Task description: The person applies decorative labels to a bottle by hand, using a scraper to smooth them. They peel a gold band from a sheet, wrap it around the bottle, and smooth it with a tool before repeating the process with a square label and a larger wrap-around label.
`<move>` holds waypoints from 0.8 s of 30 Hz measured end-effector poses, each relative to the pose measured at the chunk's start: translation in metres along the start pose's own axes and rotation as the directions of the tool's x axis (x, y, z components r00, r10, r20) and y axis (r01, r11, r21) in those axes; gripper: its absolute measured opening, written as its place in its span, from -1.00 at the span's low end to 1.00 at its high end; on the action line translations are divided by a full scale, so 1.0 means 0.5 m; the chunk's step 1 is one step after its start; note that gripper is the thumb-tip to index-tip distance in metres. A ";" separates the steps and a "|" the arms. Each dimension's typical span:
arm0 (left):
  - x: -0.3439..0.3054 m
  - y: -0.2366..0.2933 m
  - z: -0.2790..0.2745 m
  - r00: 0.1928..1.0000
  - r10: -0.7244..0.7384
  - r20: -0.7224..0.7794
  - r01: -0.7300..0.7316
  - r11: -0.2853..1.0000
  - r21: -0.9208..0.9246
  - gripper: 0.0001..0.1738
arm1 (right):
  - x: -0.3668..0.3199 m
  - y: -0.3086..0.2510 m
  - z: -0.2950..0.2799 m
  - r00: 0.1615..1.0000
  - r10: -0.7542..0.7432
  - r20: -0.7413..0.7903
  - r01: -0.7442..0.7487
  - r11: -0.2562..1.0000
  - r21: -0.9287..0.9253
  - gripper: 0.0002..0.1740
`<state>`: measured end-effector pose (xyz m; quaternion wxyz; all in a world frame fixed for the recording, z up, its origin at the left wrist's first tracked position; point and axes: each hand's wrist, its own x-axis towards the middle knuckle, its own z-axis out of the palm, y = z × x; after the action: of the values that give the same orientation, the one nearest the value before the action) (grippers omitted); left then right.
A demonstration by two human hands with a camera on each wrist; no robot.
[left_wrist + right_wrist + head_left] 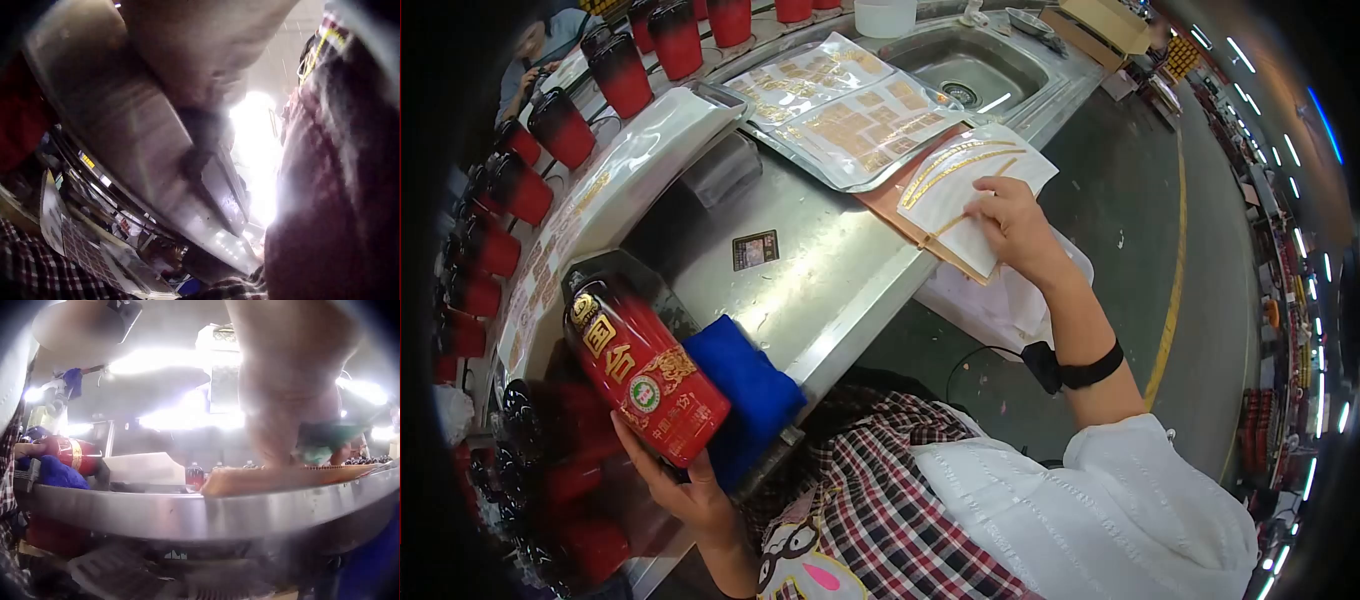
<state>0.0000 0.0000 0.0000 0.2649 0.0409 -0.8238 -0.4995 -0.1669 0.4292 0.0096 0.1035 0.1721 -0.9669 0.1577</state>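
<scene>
While the red bottle (645, 365) is gripped near its base by the left hand (690, 495) at 8 o'clock, the white sheet (985, 245) at 2 o'clock is touched by the right hand (1015, 225), fingers bent; whether a gold strip (946, 228) is pinched cannot be told.

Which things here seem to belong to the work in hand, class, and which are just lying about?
Likely in the job:
red bottle, in the left hand
white sheet with gold strips, under the right hand
gold-patterned sheets

Apparently just lying about:
small dark card
cardboard box
metal bowl
</scene>
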 end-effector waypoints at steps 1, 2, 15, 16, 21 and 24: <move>0.004 0.000 -0.005 1.000 -0.014 -0.001 0.014 1.000 -0.008 0.00 | 0.005 -0.009 0.002 0.998 0.025 -0.050 -0.022 0.999 0.049 -0.57; 0.007 0.000 -0.009 1.000 -0.030 -0.003 0.030 0.999 -0.014 0.04 | 0.011 -0.019 0.004 0.994 0.050 -0.097 -0.040 0.994 0.101 -0.58; -0.008 0.005 0.004 1.000 0.019 -0.005 -0.019 1.000 0.006 -0.07 | 0.024 -0.083 0.005 0.980 -0.191 -0.046 0.197 0.944 0.266 -0.86; -0.007 0.009 0.003 1.000 0.016 -0.010 -0.016 1.000 0.011 -0.07 | 0.024 -0.086 0.005 0.981 -0.185 -0.055 0.193 0.938 0.288 -0.87; -0.004 0.014 -0.029 0.970 0.244 -0.018 -0.199 0.829 0.523 -0.12 | 0.041 -0.152 -0.016 0.959 -0.275 -0.074 0.283 0.893 0.350 -0.88; 0.027 0.060 -0.044 0.911 0.389 0.136 -0.372 0.633 0.679 -0.14 | 0.064 -0.254 -0.024 0.919 -0.391 -0.047 0.367 0.808 0.461 -0.86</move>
<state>0.0047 -0.0071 0.0386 0.3390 -0.0319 -0.9362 -0.0875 -0.1483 0.3105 0.0632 0.0647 0.3849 -0.8498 0.3542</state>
